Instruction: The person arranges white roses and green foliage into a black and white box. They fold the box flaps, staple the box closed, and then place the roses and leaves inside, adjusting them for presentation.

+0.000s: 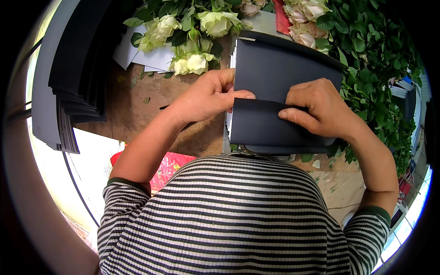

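A dark sheet of stiff paper or card (263, 66) lies in front of me, with a flap (266, 123) folded over its near part. At its left edge my left hand (206, 98) is closed, the thumb lying along the flap's upper edge and the other fingers partly hidden. Farther right, my right hand (321, 110) pinches the same flap edge, thumb on the outside and fingers curled behind it. White layered edges show along the sheet's left side; what they belong to is partly hidden.
Cream-green roses (195, 63) lie beyond the left hand, beside white paper (156, 59). Pale pink roses (311, 10) and dense leafy stems (376, 68) fill the far and right sides. Stacked dark sheets (78, 91) stand at the left. Scattered leaves dot the brown tabletop (158, 121).
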Available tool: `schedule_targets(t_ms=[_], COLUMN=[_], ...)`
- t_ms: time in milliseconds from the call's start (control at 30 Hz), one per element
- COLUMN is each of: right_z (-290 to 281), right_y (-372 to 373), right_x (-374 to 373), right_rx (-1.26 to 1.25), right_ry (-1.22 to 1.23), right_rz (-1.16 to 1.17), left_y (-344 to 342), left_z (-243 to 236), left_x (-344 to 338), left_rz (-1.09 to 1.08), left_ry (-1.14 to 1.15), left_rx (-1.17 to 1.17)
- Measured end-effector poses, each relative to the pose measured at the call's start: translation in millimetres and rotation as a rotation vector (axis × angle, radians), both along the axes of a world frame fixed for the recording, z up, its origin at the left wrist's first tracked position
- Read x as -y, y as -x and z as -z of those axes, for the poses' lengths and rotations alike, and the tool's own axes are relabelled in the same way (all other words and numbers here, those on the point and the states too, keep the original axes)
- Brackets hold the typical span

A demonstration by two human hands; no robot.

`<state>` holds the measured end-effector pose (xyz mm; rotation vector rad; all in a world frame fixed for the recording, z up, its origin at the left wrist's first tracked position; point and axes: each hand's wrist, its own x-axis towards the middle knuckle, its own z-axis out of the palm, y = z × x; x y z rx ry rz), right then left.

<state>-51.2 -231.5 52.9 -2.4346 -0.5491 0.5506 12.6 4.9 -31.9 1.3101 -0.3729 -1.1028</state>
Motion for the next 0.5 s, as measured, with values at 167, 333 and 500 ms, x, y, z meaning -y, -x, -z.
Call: schedule_targets(t_ms=[167, 333, 500], right_z=[7.1, 9.1, 6.0], right_y=[-3.5, -6.1, 3.3], right_x=[2.3, 4.3, 4.2], right_rx=[-0.076, -0.095, 0.228], right_ry=[-0.009, 0.043, 0.237], right_rz=[0.028, 0.033, 0.176], left_y=[-3.3, 18.1, 27.3], left_z=[-6.5, -10.0, -11.5], left_x=[-5.0, 5.0, 7.8], left_rz=[-0.029, -0.102, -0.219], left_ry=[0.034, -0.053, 0.041], left_rx=[-0.147, 0.272, 0.131])
